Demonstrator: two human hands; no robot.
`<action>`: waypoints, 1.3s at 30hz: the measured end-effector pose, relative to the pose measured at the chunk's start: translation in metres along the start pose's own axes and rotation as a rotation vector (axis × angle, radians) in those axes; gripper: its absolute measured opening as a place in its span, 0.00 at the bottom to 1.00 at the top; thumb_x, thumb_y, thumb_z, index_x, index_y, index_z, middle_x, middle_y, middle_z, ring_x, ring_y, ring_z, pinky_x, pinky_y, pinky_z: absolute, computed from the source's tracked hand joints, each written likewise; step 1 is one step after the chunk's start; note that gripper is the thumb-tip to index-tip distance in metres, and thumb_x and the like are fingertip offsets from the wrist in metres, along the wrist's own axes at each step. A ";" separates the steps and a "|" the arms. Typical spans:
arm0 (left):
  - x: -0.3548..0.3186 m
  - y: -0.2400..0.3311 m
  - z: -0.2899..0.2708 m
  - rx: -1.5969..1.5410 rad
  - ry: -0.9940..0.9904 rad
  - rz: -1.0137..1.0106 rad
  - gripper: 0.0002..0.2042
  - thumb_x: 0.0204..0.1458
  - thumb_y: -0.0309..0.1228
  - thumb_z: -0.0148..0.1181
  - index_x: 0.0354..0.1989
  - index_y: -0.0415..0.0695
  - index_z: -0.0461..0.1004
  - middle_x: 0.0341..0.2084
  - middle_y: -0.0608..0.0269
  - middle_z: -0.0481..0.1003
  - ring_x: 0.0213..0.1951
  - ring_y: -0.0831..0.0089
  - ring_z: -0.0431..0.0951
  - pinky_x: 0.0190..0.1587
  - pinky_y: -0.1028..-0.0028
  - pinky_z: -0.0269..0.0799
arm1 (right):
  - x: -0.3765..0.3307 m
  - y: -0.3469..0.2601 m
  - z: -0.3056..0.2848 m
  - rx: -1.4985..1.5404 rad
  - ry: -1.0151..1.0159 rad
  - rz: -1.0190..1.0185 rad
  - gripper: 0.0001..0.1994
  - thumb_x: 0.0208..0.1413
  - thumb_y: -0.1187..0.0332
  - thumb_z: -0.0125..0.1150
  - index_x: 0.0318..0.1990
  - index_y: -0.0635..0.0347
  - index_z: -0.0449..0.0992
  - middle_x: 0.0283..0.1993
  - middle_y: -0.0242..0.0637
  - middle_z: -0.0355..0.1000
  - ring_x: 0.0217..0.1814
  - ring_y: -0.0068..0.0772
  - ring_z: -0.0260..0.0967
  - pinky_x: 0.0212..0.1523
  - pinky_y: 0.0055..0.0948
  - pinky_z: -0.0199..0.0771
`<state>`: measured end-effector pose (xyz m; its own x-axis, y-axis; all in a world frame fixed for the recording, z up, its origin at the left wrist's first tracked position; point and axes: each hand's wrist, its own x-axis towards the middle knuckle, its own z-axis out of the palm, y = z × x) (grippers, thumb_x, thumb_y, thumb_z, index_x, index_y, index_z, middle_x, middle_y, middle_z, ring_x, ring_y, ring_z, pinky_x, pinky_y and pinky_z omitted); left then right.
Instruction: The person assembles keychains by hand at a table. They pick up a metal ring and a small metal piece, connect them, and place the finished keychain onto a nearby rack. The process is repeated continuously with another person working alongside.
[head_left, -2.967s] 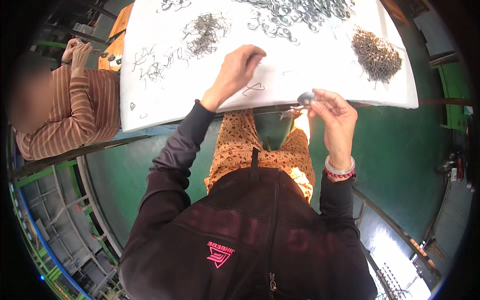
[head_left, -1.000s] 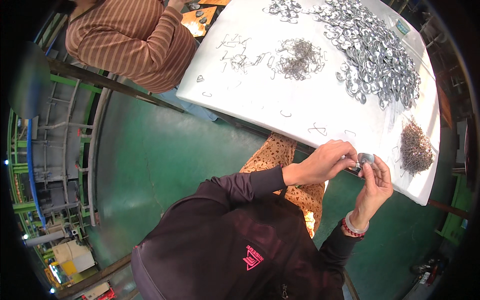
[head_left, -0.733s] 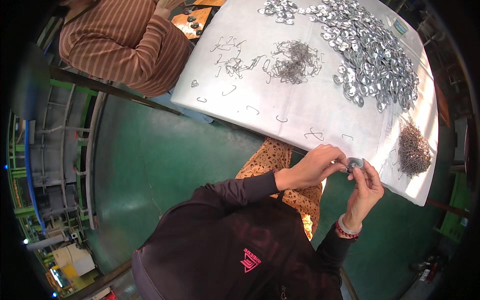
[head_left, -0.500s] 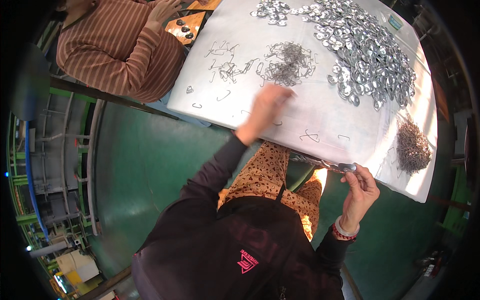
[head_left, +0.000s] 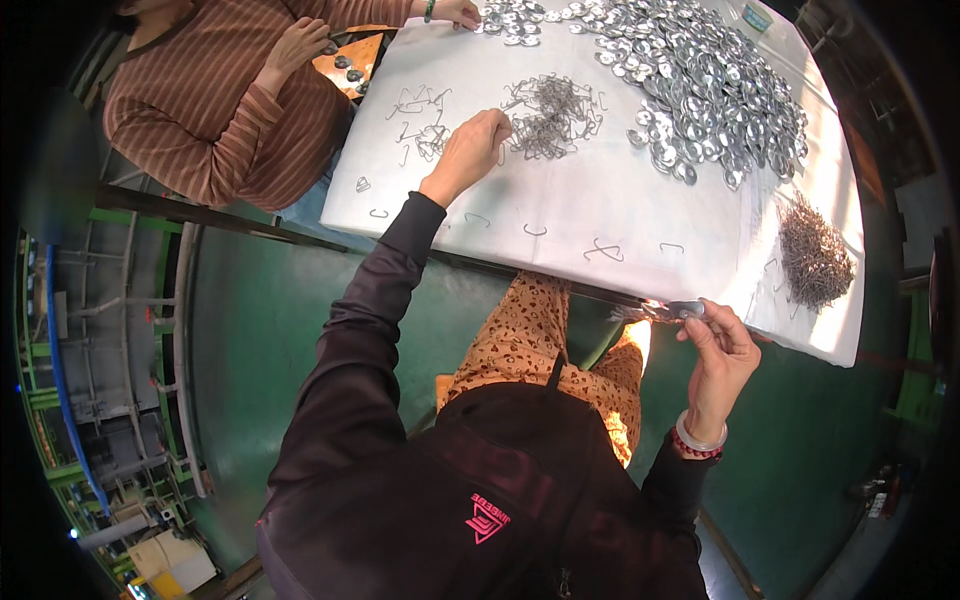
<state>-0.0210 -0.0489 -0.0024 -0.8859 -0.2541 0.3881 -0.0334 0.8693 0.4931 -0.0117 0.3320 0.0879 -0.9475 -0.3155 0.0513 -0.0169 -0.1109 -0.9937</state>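
My left hand (head_left: 470, 152) reaches over the table with thumb and fingers pinched at the left edge of a pile of bent wire hooks (head_left: 553, 118). What sits between those fingertips is too small to make out. My right hand (head_left: 722, 350), beyond a bracelet at the wrist, grips a shiny oval metal piece (head_left: 686, 309) just off the table's front edge. More metal pieces (head_left: 640, 313) trail from it toward the left, blurred. Several single hooks lie along the front of the table, among them a crossed pair (head_left: 604, 250).
A white-covered table (head_left: 390, 185) bears a wide heap of shiny metal discs (head_left: 710, 100), a brownish pile of fine wire pieces (head_left: 815, 255) at the right and a small green-white container (head_left: 757, 17). At the left sits a co-worker (head_left: 205, 110), one hand (head_left: 455, 12) at the far discs.
My left hand has moved left and farther over the table, to the hook pile. My right hand keeps its grip. The co-worker's hand now reaches the far discs.
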 end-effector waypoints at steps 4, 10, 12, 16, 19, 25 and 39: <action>0.001 0.065 -0.001 -0.577 -0.186 -0.333 0.05 0.54 0.23 0.52 0.37 0.36 0.70 0.26 0.61 0.72 0.26 0.72 0.75 0.30 0.76 0.75 | -0.003 -0.001 -0.005 -0.072 0.065 0.019 0.11 0.44 0.86 0.60 0.38 0.74 0.75 0.32 0.38 0.72 0.30 0.25 0.70 0.32 0.22 0.73; -0.037 0.179 0.001 -1.296 -0.552 -0.231 0.05 0.56 0.26 0.53 0.37 0.38 0.70 0.29 0.65 0.70 0.32 0.77 0.72 0.33 0.77 0.74 | -0.003 0.003 -0.003 0.084 0.098 0.079 0.13 0.44 0.86 0.61 0.40 0.72 0.73 0.33 0.41 0.74 0.30 0.25 0.72 0.30 0.20 0.73; -0.042 0.200 0.001 -1.366 -0.644 -0.154 0.05 0.56 0.27 0.53 0.36 0.40 0.70 0.31 0.67 0.70 0.37 0.78 0.71 0.39 0.77 0.71 | -0.003 0.009 -0.004 0.128 0.090 0.064 0.12 0.44 0.85 0.62 0.39 0.71 0.73 0.33 0.41 0.74 0.30 0.25 0.72 0.29 0.20 0.74; -0.045 0.212 0.010 -1.313 -0.707 -0.100 0.04 0.55 0.28 0.55 0.36 0.42 0.71 0.36 0.70 0.69 0.43 0.81 0.67 0.47 0.77 0.65 | -0.007 0.016 -0.006 0.162 0.094 0.041 0.10 0.44 0.85 0.63 0.37 0.71 0.74 0.33 0.41 0.74 0.30 0.26 0.72 0.29 0.21 0.76; -0.044 0.211 0.015 -1.308 -0.723 -0.137 0.04 0.55 0.29 0.56 0.36 0.43 0.71 0.37 0.71 0.69 0.44 0.82 0.67 0.48 0.77 0.64 | -0.007 0.019 -0.005 0.167 0.099 0.022 0.10 0.44 0.84 0.63 0.36 0.71 0.74 0.33 0.42 0.74 0.31 0.26 0.72 0.28 0.21 0.76; -0.053 0.211 0.021 -1.110 -0.629 -0.093 0.06 0.55 0.29 0.56 0.37 0.42 0.72 0.35 0.71 0.72 0.40 0.81 0.70 0.46 0.77 0.66 | -0.009 0.017 -0.002 0.086 0.105 0.034 0.10 0.44 0.83 0.64 0.37 0.72 0.75 0.33 0.43 0.75 0.30 0.26 0.73 0.30 0.22 0.76; -0.061 0.231 0.010 -0.895 -0.262 0.130 0.04 0.51 0.20 0.55 0.35 0.40 0.72 0.29 0.62 0.76 0.34 0.69 0.75 0.49 0.68 0.67 | 0.187 0.089 -0.030 -0.534 0.050 0.114 0.16 0.53 0.64 0.58 0.43 0.71 0.75 0.32 0.45 0.74 0.28 0.29 0.71 0.30 0.25 0.72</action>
<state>0.0208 0.1717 0.0805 -0.9373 0.0200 0.3480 0.3444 0.2075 0.9156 -0.2003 0.2917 0.0060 -0.9666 -0.2511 -0.0519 -0.0603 0.4195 -0.9057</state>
